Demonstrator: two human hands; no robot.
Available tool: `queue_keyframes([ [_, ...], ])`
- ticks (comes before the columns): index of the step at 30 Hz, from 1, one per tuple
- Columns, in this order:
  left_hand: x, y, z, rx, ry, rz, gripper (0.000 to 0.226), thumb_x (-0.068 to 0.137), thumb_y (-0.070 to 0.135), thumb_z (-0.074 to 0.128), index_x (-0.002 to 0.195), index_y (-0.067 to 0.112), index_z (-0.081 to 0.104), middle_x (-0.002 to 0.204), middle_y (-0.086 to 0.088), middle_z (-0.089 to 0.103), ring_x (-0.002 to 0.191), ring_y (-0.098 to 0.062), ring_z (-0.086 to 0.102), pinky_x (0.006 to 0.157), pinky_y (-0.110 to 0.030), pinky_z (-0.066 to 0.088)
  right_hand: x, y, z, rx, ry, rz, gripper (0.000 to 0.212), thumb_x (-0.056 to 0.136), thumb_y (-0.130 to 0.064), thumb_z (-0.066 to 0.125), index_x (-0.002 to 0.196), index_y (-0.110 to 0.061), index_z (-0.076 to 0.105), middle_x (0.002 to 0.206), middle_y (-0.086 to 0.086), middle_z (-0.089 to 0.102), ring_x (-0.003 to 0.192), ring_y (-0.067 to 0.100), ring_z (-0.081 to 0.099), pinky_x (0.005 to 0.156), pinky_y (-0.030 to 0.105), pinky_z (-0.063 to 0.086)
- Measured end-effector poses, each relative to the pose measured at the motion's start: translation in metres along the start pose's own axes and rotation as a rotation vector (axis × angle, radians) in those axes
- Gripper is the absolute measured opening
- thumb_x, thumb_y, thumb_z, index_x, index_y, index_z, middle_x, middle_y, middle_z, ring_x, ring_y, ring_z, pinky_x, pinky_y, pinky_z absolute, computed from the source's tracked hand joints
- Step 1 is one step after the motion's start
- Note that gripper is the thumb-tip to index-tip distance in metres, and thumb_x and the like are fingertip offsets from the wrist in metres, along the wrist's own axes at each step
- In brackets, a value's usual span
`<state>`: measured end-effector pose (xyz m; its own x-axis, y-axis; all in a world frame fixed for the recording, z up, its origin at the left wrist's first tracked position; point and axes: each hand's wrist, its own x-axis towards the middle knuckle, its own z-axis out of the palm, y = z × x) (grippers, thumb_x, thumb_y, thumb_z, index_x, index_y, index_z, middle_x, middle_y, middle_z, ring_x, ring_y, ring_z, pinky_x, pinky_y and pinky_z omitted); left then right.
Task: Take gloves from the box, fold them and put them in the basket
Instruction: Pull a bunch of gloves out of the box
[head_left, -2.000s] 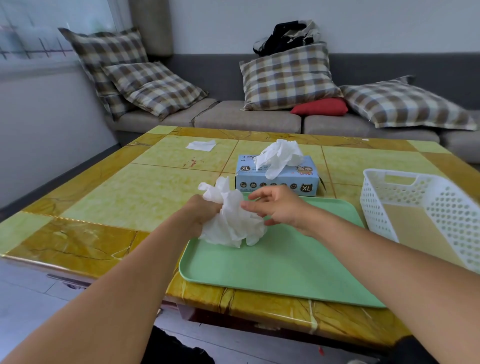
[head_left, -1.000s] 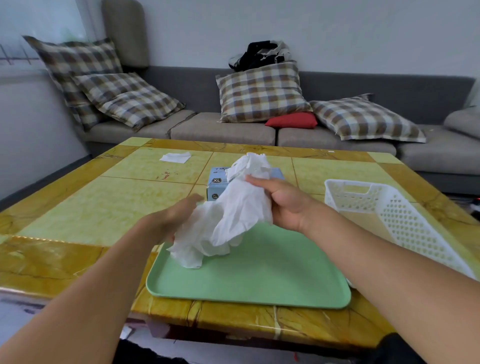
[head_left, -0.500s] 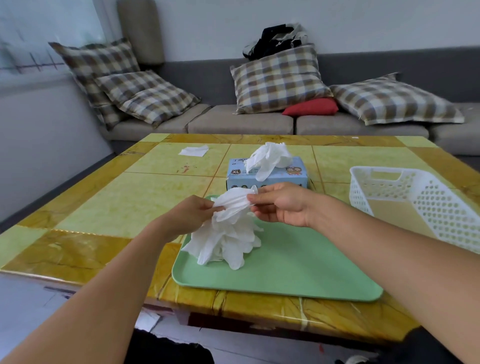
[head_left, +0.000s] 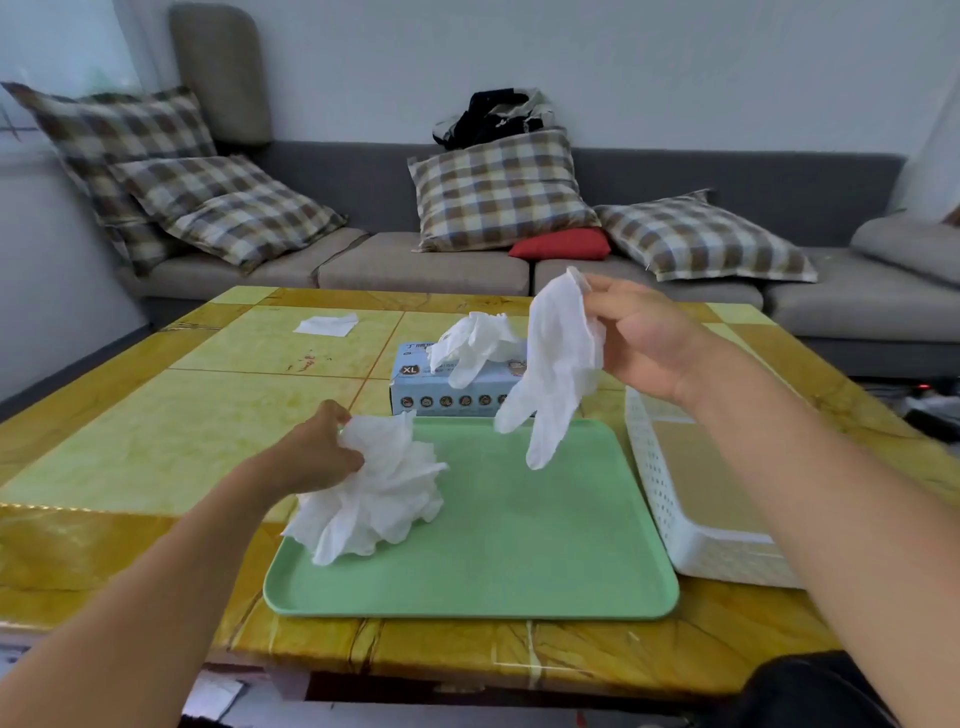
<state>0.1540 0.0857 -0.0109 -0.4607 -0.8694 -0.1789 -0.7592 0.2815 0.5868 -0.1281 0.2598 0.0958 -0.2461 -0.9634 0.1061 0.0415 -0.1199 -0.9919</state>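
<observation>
White thin plastic glove (head_left: 558, 364) hangs fingers-down from the right hand (head_left: 641, 340), pinched at its cuff above the green plastic tray's (head_left: 519, 561) far edge. Left hand (head_left: 322, 454) grips a crumpled bunch of white gloves (head_left: 379, 493) on the tray's left side. Behind stands the blue cardboard glove box (head_left: 447, 392); the white perforated basket (head_left: 691, 519) sits touching the tray's right edge.
</observation>
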Motion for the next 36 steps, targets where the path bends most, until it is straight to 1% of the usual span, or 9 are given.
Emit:
queue_keyframes([
  [3, -0.007, 0.019, -0.008, -0.247, -0.062, -0.076, 0.057, 0.088, 0.010, 0.058, 0.136, 0.023, 0.030, 0.124, -0.016, 0.056, 0.102, -0.032, 0.053, 0.080, -0.038, 0.044, -0.012, 0.005, -0.003, -0.119, -0.064, 0.083, 0.026, 0.107, -0.024, 0.047, 0.092, -0.013, 0.065, 0.094, 0.010, 0.067, 0.083, 0.023, 0.063, 0.067, 0.030, 0.052],
  [6, -0.015, 0.034, -0.009, -0.061, 0.019, -0.002, 0.066, 0.086, 0.040, 0.058, 0.147, 0.025, 0.036, 0.150, -0.014, 0.043, 0.127, -0.034, 0.043, 0.100, -0.047, 0.040, -0.016, 0.014, -0.003, -0.067, -0.012, 0.210, 0.030, 0.105, -0.031, 0.049, 0.101, -0.006, 0.064, 0.102, 0.016, 0.064, 0.089, 0.027, 0.063, 0.073, 0.034, 0.053],
  [11, -0.043, 0.079, 0.008, -0.244, 0.013, 0.313, 0.072, 0.079, 0.081, 0.055, 0.136, 0.036, 0.054, 0.147, 0.009, 0.049, 0.131, -0.014, 0.048, 0.111, -0.046, 0.037, -0.024, 0.026, 0.000, 0.129, -0.072, 0.377, 0.033, 0.103, -0.025, 0.047, 0.085, -0.012, 0.071, 0.082, 0.005, 0.065, 0.072, 0.017, 0.065, 0.070, 0.028, 0.056],
  [15, -0.059, 0.124, 0.030, -0.629, -0.367, 0.414, 0.049, 0.086, 0.048, 0.071, 0.131, 0.029, 0.062, 0.118, 0.004, 0.073, 0.110, -0.015, 0.069, 0.091, -0.035, 0.055, -0.026, 0.028, 0.001, 0.223, -0.118, 0.399, 0.033, 0.102, -0.022, 0.039, 0.107, -0.010, 0.069, 0.102, 0.011, 0.069, 0.088, 0.023, 0.068, 0.084, 0.035, 0.058],
  [19, -0.057, 0.147, 0.048, -0.673, -0.289, 0.358, 0.020, 0.095, 0.018, 0.067, 0.113, 0.012, 0.073, 0.103, -0.006, 0.077, 0.095, -0.021, 0.074, 0.072, -0.027, 0.060, -0.031, 0.019, -0.012, 0.198, -0.091, 0.363, 0.050, 0.092, -0.046, 0.055, 0.115, -0.003, 0.068, 0.110, 0.015, 0.069, 0.098, 0.028, 0.066, 0.090, 0.038, 0.054],
  [24, -0.048, 0.144, 0.046, -0.722, -0.311, 0.325, 0.018, 0.100, 0.021, 0.061, 0.113, 0.018, 0.072, 0.107, -0.005, 0.077, 0.091, -0.018, 0.072, 0.069, -0.030, 0.057, -0.033, 0.027, -0.026, -0.182, 0.073, 0.193, 0.040, 0.087, -0.009, 0.074, 0.126, -0.011, 0.064, 0.102, 0.009, 0.072, 0.088, 0.022, 0.067, 0.073, 0.034, 0.057],
  [29, -0.045, 0.128, 0.031, -0.635, -0.272, 0.388, 0.020, 0.085, 0.037, 0.075, 0.095, 0.020, 0.073, 0.089, -0.006, 0.075, 0.077, -0.019, 0.065, 0.071, -0.030, 0.051, -0.025, 0.019, -0.021, -0.094, 0.193, -0.029, 0.024, 0.098, -0.007, 0.061, 0.120, -0.016, 0.066, 0.099, 0.008, 0.073, 0.083, 0.019, 0.068, 0.071, 0.033, 0.055],
  [33, -0.052, 0.129, 0.023, -0.686, -0.391, 0.369, 0.058, 0.073, 0.067, 0.067, 0.108, 0.022, 0.074, 0.103, 0.000, 0.076, 0.090, -0.017, 0.070, 0.078, -0.030, 0.053, -0.028, 0.012, -0.015, -0.038, 0.039, 0.057, 0.027, 0.102, -0.005, 0.053, 0.126, -0.012, 0.064, 0.104, 0.008, 0.073, 0.085, 0.021, 0.068, 0.068, 0.033, 0.057],
  [36, -0.059, 0.136, 0.026, -0.688, -0.408, 0.451, 0.042, 0.085, 0.052, 0.069, 0.110, 0.018, 0.074, 0.111, -0.002, 0.075, 0.101, -0.016, 0.069, 0.095, -0.035, 0.051, -0.033, 0.008, -0.012, 0.000, -0.139, 0.163, 0.036, 0.102, -0.003, 0.048, 0.136, -0.011, 0.058, 0.116, 0.014, 0.071, 0.094, 0.023, 0.070, 0.079, 0.035, 0.060],
])
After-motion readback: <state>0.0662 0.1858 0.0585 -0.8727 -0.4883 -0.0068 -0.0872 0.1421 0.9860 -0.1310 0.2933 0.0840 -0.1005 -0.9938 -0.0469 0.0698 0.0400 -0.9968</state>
